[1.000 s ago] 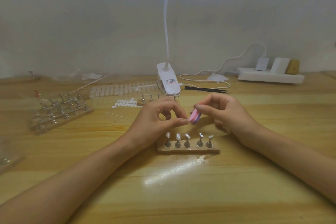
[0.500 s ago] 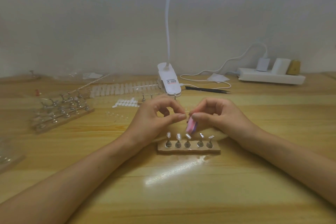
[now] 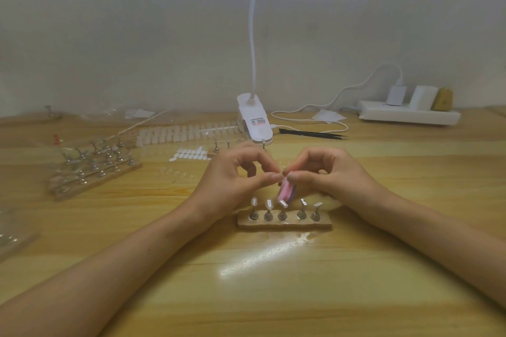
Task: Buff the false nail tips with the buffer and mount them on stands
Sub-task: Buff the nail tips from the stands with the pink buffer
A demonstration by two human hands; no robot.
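Now pinching pink buffer (image 3: 286,192) in right grip (image 3: 328,172), tilted just above the middle of the stand block (image 3: 323,224) on the counter (image 3: 273,295). With left grip (image 3: 232,180) pinched thumb to forefinger beside buffer's top, contents too small to tell.

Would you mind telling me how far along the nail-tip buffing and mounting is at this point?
Done: the two leftmost stands on the front wooden base carry tips. In hand: the right hand holds the pink buffer next to what the left hand pinches, seemingly a clear nail tip, too small to confirm. Left: the two rightmost stands look bare; the middle one is partly hidden by the buffer.
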